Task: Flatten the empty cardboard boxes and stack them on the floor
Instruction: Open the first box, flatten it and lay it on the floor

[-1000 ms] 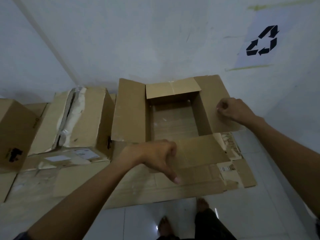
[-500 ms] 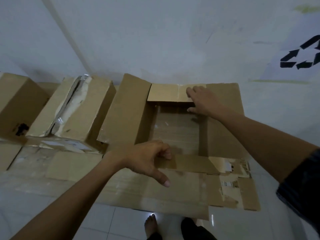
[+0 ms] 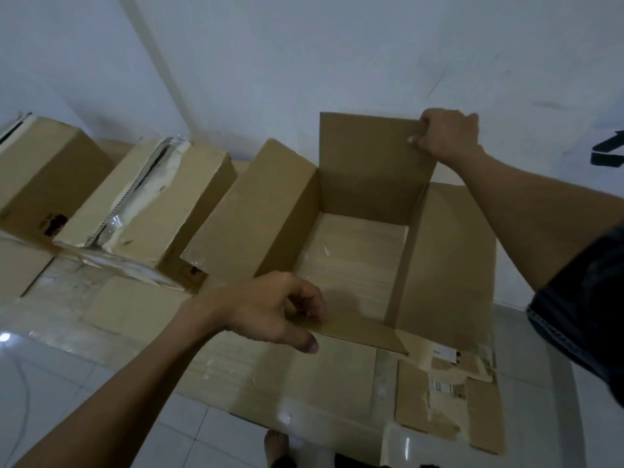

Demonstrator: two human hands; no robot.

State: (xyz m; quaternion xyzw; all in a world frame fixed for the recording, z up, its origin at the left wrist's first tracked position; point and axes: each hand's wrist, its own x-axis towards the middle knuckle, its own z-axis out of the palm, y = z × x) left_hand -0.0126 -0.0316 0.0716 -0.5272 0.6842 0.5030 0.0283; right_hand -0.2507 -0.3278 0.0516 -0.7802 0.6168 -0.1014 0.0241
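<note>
An open brown cardboard box stands in front of me on flattened cardboard spread over the floor. My right hand grips the top right corner of the box's far flap, which stands upright. My left hand pinches the near flap at the box's front edge. The box's left flap leans outward. The inside of the box is empty.
Two closed boxes stand to the left: a torn, taped one beside the open box and another at the far left. White walls rise close behind. White floor tiles lie in front, with my bare foot below.
My right hand has lifted the far flap from folded inward to upright. My left hand stays pinched on the near flap. The camera has moved closer and to the right.
</note>
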